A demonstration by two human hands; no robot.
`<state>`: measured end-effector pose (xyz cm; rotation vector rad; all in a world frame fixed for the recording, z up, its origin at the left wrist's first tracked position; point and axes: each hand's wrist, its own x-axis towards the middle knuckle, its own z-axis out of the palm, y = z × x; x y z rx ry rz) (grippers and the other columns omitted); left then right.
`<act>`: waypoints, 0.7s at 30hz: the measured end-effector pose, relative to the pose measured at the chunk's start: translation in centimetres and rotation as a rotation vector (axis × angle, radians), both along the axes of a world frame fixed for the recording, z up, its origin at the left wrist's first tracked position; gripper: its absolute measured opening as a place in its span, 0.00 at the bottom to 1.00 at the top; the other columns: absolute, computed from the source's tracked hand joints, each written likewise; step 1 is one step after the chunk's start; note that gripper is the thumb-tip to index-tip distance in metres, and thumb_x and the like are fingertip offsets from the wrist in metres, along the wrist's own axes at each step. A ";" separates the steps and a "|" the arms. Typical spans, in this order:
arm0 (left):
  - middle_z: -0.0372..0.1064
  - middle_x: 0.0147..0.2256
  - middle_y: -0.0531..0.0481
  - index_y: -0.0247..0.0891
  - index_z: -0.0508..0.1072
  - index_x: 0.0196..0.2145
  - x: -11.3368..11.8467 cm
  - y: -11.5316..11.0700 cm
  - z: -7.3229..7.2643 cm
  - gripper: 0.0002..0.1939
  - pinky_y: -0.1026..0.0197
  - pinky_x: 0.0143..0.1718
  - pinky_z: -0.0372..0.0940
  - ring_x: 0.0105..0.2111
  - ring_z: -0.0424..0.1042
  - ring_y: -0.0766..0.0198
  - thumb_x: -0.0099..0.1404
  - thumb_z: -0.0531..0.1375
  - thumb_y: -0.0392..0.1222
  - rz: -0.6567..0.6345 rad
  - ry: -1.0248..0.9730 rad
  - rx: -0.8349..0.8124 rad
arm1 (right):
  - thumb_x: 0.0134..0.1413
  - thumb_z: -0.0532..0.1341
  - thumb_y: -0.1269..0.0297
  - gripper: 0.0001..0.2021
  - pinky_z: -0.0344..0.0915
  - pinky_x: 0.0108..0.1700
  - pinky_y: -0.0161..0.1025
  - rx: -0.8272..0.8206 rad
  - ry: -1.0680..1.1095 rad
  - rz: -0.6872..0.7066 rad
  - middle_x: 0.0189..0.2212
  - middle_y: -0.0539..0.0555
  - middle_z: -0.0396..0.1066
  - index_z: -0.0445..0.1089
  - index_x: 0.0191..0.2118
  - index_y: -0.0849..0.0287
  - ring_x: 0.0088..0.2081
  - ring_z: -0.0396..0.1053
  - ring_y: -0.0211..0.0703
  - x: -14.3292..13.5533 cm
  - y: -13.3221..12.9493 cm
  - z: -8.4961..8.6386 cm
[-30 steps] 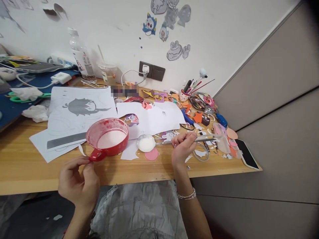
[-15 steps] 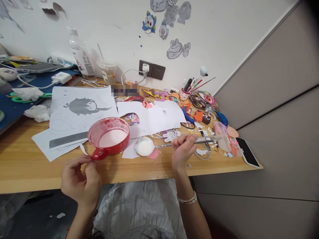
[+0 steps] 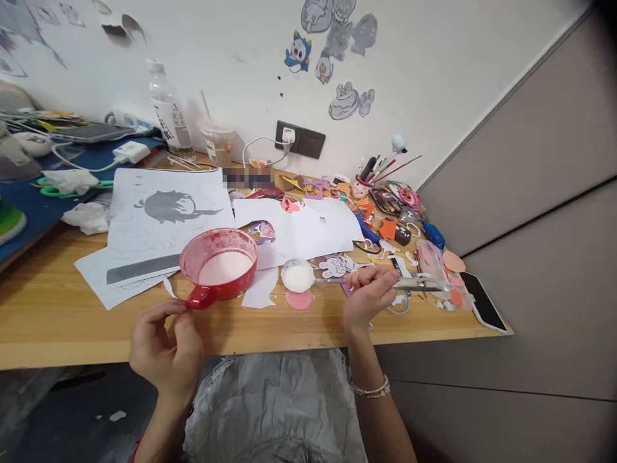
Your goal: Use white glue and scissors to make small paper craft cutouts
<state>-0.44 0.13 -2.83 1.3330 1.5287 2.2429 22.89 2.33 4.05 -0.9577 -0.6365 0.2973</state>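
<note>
My left hand (image 3: 168,344) pinches the short handle of a red pot (image 3: 219,263), its thumb and fingers closed at the handle's end. White material lies in the pot, and whitish residue coats its inner wall; whether it is powder or liquid I cannot tell. My right hand (image 3: 370,296) is wrapped round the long metal handle of a ladle (image 3: 297,276). White material fills the ladle's bowl, which is level, to the right of the pot and apart from it. Beneath the ladle's bowl, a pink round paper (image 3: 299,299) lies on the table.
Drawing sheets (image 3: 168,206) and white paper (image 3: 308,225) lie behind the pot. Paper scraps, a pen cup (image 3: 362,186) and a phone (image 3: 484,302) are at the right. A bottle (image 3: 171,116) and a drink cup (image 3: 218,143) stand by the wall.
My right hand has moved the ladle rightward and slightly up, widening the gap to the pot. The pot stays nearly in place in my left hand. The camera view has shifted slightly.
</note>
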 end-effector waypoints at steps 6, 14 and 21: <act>0.65 0.27 0.50 0.34 0.69 0.28 -0.1 0.0 -0.2 0.07 0.61 0.35 0.63 0.29 0.67 0.66 0.48 0.58 0.29 0.009 0.020 0.009 | 0.61 0.47 0.52 0.19 0.50 0.14 0.29 -0.007 0.011 -0.074 0.12 0.39 0.41 0.45 0.23 0.55 0.13 0.42 0.29 1.0 -1.8 -0.2; 0.65 0.27 0.51 0.34 0.69 0.28 0.0 0.0 0.0 0.07 0.61 0.35 0.63 0.29 0.67 0.67 0.48 0.57 0.29 0.010 0.001 -0.023 | 0.62 0.45 0.51 0.20 0.50 0.15 0.30 0.050 -0.013 -0.165 0.12 0.39 0.42 0.44 0.21 0.55 0.13 0.44 0.29 0.0 -0.5 -0.9; 0.64 0.29 0.53 0.35 0.68 0.28 0.1 -0.3 0.3 0.05 0.57 0.37 0.63 0.31 0.66 0.67 0.50 0.57 0.31 -0.004 0.006 -0.066 | 0.61 0.45 0.51 0.22 0.48 0.14 0.30 -0.013 -0.023 -0.213 0.11 0.40 0.42 0.44 0.20 0.56 0.13 0.43 0.28 0.4 -2.1 0.0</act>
